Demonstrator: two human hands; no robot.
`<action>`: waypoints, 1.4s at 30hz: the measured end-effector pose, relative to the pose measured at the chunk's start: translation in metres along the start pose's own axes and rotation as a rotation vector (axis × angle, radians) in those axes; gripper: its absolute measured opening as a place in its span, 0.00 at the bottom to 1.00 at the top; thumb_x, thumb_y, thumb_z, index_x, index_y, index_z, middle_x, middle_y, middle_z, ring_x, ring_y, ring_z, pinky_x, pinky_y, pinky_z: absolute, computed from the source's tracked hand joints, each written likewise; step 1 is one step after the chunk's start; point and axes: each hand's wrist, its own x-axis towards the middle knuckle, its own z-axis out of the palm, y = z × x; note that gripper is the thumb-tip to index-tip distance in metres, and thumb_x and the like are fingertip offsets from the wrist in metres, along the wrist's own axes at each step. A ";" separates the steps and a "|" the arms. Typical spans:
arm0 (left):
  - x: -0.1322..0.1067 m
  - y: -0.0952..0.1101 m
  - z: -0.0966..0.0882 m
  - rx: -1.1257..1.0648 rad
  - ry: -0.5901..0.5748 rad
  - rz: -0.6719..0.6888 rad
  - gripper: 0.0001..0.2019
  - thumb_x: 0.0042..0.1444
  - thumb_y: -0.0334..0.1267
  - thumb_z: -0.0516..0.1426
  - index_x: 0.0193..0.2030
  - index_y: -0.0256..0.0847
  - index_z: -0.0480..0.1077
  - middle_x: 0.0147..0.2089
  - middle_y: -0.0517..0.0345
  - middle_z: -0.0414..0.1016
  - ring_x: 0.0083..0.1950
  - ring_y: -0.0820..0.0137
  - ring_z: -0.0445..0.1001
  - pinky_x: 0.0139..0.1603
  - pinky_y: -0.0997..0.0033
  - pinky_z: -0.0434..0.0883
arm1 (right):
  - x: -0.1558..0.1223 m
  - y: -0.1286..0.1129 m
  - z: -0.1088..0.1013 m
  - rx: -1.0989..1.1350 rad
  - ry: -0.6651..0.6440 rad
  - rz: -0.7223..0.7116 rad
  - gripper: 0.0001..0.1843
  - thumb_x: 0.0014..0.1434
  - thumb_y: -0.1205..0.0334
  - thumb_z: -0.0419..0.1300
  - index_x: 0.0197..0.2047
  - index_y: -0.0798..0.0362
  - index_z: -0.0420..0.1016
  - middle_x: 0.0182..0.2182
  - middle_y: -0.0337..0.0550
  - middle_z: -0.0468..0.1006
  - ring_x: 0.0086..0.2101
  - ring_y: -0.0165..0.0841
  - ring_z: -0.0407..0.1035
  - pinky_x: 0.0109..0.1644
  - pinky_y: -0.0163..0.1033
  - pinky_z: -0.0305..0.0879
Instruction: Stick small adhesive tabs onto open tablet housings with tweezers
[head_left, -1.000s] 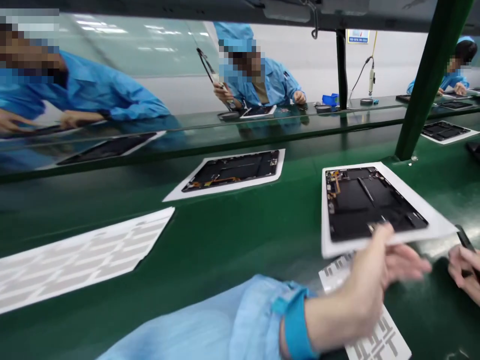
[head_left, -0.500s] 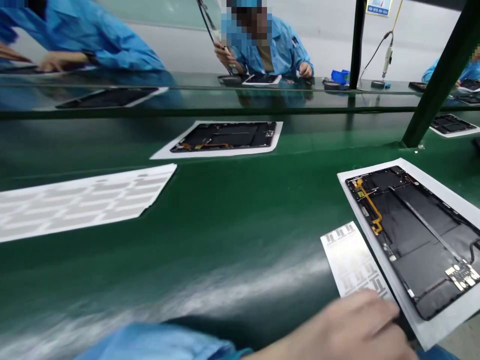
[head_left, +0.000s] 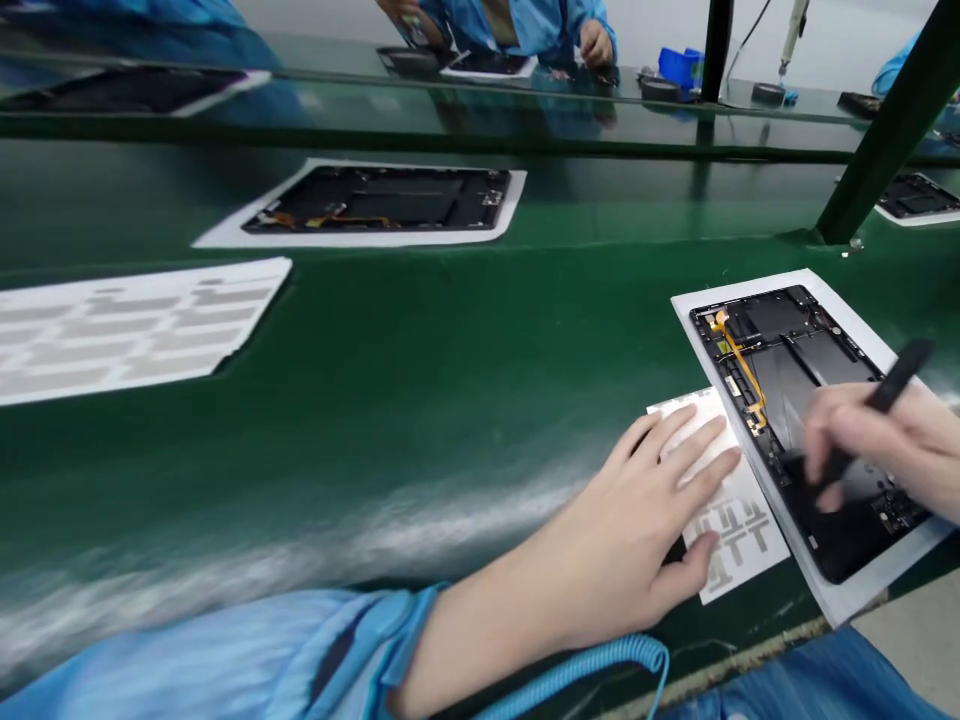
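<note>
My left hand (head_left: pixel 637 525) lies flat with fingers stretched out on a small white sticker sheet (head_left: pixel 739 525) on the green belt (head_left: pixel 420 400). Just right of the sheet lies an opened tablet chassis (head_left: pixel 780 370) on a white pad (head_left: pixel 844 600), its black insides and an orange flex cable showing. My right hand (head_left: pixel 885 445) is closed round a black pen-like tool (head_left: pixel 874 410), whose tip touches the inside of the chassis.
A second opened chassis on a white pad (head_left: pixel 375 200) lies further back on the belt. A large white sticker sheet (head_left: pixel 127 325) lies at the left. A green post (head_left: pixel 885 130) stands at the back right. Other people in blue coats (head_left: pixel 517 25) work across the far bench.
The chassis on its pad was set down and now lies flat. My left hand came to rest on the small sheet. My right hand came in with the black tool onto the chassis.
</note>
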 end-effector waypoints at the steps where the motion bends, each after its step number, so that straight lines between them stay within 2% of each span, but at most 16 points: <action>1: 0.001 0.000 0.000 0.010 -0.003 0.000 0.28 0.57 0.34 0.51 0.65 0.33 0.58 0.68 0.40 0.56 0.69 0.44 0.50 0.64 0.38 0.54 | 0.012 -0.005 0.012 -0.032 -0.135 -0.073 0.21 0.62 0.45 0.57 0.28 0.53 0.72 0.24 0.39 0.73 0.26 0.30 0.71 0.30 0.33 0.67; 3: 0.002 0.001 0.000 0.023 -0.010 -0.011 0.29 0.56 0.31 0.49 0.65 0.30 0.57 0.68 0.40 0.56 0.70 0.44 0.48 0.66 0.38 0.51 | 0.027 -0.008 0.028 -0.010 -0.300 -0.137 0.16 0.63 0.50 0.57 0.32 0.54 0.70 0.28 0.39 0.73 0.29 0.29 0.70 0.33 0.32 0.67; 5: 0.004 0.002 -0.001 0.030 -0.009 -0.025 0.29 0.55 0.31 0.49 0.65 0.29 0.57 0.68 0.40 0.56 0.70 0.45 0.48 0.66 0.40 0.50 | 0.033 -0.005 0.036 0.046 -0.338 -0.132 0.13 0.64 0.54 0.56 0.34 0.54 0.68 0.29 0.40 0.73 0.30 0.29 0.69 0.33 0.32 0.66; 9: 0.004 0.003 -0.001 0.041 0.007 -0.054 0.29 0.57 0.33 0.47 0.65 0.26 0.55 0.69 0.35 0.53 0.70 0.44 0.47 0.65 0.40 0.50 | 0.030 0.005 0.047 0.041 -0.255 -0.173 0.07 0.62 0.62 0.54 0.32 0.54 0.65 0.28 0.41 0.72 0.28 0.31 0.69 0.31 0.34 0.66; 13: 0.003 0.002 -0.003 0.038 -0.024 -0.092 0.28 0.56 0.35 0.48 0.63 0.25 0.57 0.68 0.31 0.52 0.71 0.41 0.46 0.65 0.38 0.49 | 0.028 0.008 0.054 -0.010 -0.147 -0.252 0.06 0.60 0.68 0.52 0.30 0.52 0.62 0.26 0.40 0.69 0.27 0.30 0.67 0.30 0.34 0.65; 22: 0.004 0.002 -0.007 -0.028 -0.037 -0.109 0.32 0.49 0.36 0.53 0.63 0.30 0.58 0.68 0.33 0.53 0.71 0.41 0.45 0.66 0.41 0.46 | 0.026 0.008 0.056 -0.078 -0.099 -0.257 0.07 0.61 0.68 0.52 0.31 0.51 0.62 0.27 0.38 0.69 0.26 0.29 0.66 0.29 0.33 0.64; 31: 0.006 0.002 -0.006 -0.029 -0.054 -0.095 0.32 0.49 0.37 0.53 0.63 0.28 0.59 0.69 0.32 0.51 0.71 0.42 0.45 0.68 0.43 0.44 | 0.028 0.004 0.057 -0.083 -0.116 -0.220 0.08 0.60 0.68 0.51 0.29 0.51 0.62 0.25 0.38 0.68 0.25 0.29 0.68 0.26 0.33 0.65; 37: 0.003 0.003 -0.006 -0.002 -0.047 -0.085 0.34 0.49 0.37 0.52 0.64 0.25 0.56 0.69 0.30 0.51 0.72 0.43 0.45 0.69 0.44 0.43 | 0.032 0.000 0.054 -0.138 -0.175 -0.135 0.11 0.61 0.64 0.51 0.27 0.51 0.61 0.23 0.38 0.67 0.24 0.30 0.68 0.26 0.33 0.65; 42: 0.004 0.003 -0.005 0.019 -0.032 -0.073 0.34 0.50 0.38 0.52 0.65 0.24 0.56 0.69 0.30 0.51 0.72 0.43 0.44 0.68 0.44 0.44 | 0.033 0.003 0.050 -0.009 -0.248 -0.047 0.11 0.64 0.61 0.51 0.29 0.52 0.63 0.23 0.39 0.71 0.24 0.31 0.72 0.26 0.33 0.68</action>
